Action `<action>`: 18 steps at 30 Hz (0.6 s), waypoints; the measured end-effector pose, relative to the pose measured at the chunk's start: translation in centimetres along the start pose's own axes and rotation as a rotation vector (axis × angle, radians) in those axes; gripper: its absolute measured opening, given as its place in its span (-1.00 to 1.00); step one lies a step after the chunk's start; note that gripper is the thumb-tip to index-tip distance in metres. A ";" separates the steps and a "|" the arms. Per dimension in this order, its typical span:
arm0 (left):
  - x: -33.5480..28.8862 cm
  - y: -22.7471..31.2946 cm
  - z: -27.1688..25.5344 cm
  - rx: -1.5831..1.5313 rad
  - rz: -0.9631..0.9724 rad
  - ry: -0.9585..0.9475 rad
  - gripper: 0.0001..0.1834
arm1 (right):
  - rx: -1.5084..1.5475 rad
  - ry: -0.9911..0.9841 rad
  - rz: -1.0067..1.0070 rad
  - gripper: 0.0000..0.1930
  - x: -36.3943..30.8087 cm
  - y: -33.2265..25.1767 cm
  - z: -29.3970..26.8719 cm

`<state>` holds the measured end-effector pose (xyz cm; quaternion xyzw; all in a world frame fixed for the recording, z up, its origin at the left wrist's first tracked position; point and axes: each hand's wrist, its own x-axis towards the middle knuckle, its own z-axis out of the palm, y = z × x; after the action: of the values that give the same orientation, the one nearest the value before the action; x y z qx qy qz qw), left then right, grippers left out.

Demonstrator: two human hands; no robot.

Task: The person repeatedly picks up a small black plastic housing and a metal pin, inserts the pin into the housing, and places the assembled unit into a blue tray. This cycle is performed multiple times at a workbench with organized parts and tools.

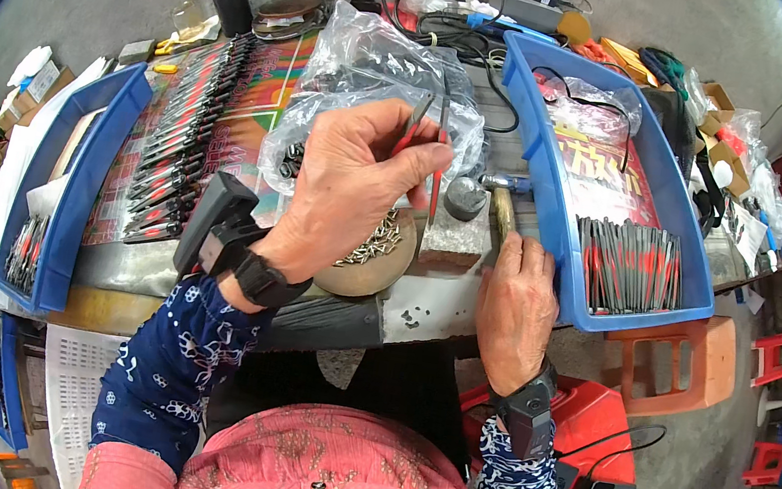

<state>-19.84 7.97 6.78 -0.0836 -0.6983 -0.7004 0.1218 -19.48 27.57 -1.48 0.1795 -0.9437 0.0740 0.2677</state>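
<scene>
Left hand [361, 174]: raised over the middle of the table [130, 268], thumb and fingers pinched on a slim red-and-black tool [436, 178]. Two narrow prongs show, pointing toward the table's far edge; whether they are joined cannot be told, the fingers cover that part.

Right hand [518, 309]: low, by the table's near edge, fingers curled round the handle of a hammer [505, 213]. Hammer's head lies toward the far edge, close to the left wall of the right-hand blue tray [516, 86].

Between the hands: a metal block [452, 246] near the near edge, a dark round lump [465, 198] at its far side. Left of the block, partly under the left wrist, a round dish [360, 282] of small metal pins [379, 245]. Behind, a crumpled clear bag [364, 53] with dark bits inside.

Toward the table's left end: a long row of red-and-black pieces [177, 152] on a colourful sheet [270, 75], running from near edge to far. Beyond it, a second blue tray [59, 246], more such pieces in its near end. Right-hand tray: upright pieces [630, 270] packed across its near end.
</scene>
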 end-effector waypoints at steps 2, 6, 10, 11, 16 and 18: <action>0.9 -0.6 0.6 -0.006 0.053 0.023 -0.88 | 0.051 -0.071 0.075 -0.57 0.0 0.1 0.4; 2.3 -1.4 1.3 0.045 0.072 0.070 -0.89 | -0.044 0.000 0.057 -0.70 0.1 0.0 0.8; 3.6 -2.0 1.9 0.076 0.118 0.083 -0.89 | -0.033 -0.009 0.087 -0.70 0.1 0.0 1.0; 3.8 -2.2 2.1 0.079 0.144 0.082 -0.90 | -0.031 -0.002 0.088 -0.70 0.1 0.0 1.0; 4.5 -3.1 2.6 0.074 0.146 0.092 -0.91 | -0.032 0.008 0.075 -0.71 0.1 0.1 1.0; 4.6 -3.4 2.8 0.069 0.139 0.097 -0.92 | -0.032 0.013 0.074 -0.70 0.1 0.1 1.0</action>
<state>-25.33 10.49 4.88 -0.0934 -0.7077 -0.6691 0.2066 -20.12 27.43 -2.30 0.1395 -0.9491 0.0697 0.2737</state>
